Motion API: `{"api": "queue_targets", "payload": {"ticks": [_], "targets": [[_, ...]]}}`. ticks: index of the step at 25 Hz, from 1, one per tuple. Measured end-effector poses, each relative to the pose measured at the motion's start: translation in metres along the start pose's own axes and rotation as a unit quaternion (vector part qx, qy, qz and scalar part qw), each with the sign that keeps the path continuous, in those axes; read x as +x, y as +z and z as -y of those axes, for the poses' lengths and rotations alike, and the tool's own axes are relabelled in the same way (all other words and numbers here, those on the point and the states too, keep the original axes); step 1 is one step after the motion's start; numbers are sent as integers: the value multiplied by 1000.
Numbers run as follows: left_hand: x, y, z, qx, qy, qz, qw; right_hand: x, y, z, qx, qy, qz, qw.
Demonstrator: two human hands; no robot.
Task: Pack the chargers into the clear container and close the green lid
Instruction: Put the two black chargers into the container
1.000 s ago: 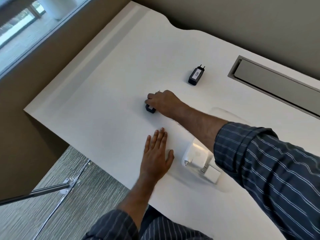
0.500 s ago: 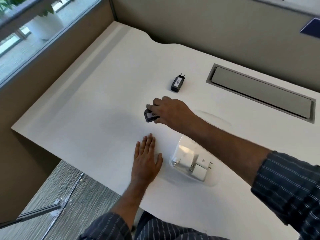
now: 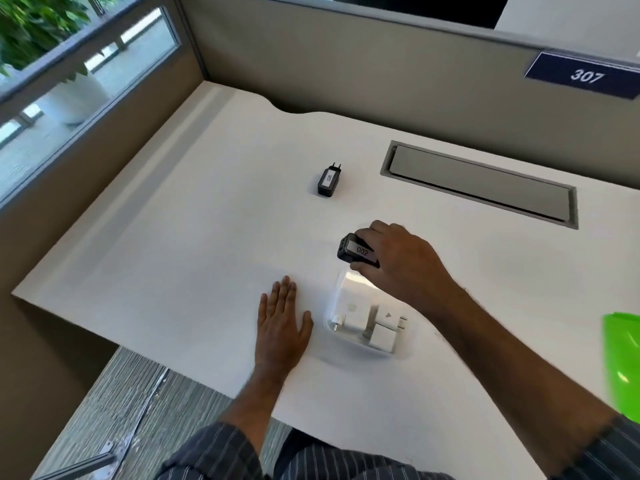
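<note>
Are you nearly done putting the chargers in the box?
About halfway. Two white chargers already lie in the clear container. The right hand holds the black charger marked 002 just above it. Another black charger waits on the desk, and the green lid is still off.

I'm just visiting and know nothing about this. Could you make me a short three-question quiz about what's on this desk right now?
1. True or false: the right hand holds the black charger labelled 002.
2. How many white chargers lie in the clear container? A) none B) two C) four
3. Fill in: the left hand rests ___ on the desk, beside the container.

Also note the black charger labelled 026 lying alone, and the green lid at the right edge.

Key: 1 true; 2 B; 3 flat
</note>
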State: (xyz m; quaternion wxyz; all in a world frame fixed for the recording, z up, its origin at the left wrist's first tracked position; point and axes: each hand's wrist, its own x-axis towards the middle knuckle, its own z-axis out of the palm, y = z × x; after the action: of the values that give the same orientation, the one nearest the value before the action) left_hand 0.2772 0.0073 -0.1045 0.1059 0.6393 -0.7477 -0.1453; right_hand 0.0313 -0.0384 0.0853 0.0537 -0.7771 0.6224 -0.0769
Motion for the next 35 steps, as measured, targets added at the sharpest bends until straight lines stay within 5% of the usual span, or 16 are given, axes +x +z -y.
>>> {"api": "queue_targets", "payload": {"ticks": [8, 16, 20, 27, 32, 35], "targets": [[-1, 4, 3, -9, 8, -8, 1000, -28, 44, -29, -16, 76, 87, 993], [-1, 3, 4, -3, 16, -10, 1000, -12, 79, -31, -134, 3, 155, 979], [-1, 3, 3, -1, 17, -12, 1000, -1, 85, -23, -180, -68, 88, 977], [-1, 3, 3, -1, 14, -9, 1000, 9, 98, -24, -150, -143, 126, 970], [-1, 4, 3, 0, 13, -7, 1000, 4, 82, -31, -42, -7, 100, 994], [-1, 4, 3, 0, 13, -10, 1000, -1, 84, -31, 106, 106, 156, 976]]}}
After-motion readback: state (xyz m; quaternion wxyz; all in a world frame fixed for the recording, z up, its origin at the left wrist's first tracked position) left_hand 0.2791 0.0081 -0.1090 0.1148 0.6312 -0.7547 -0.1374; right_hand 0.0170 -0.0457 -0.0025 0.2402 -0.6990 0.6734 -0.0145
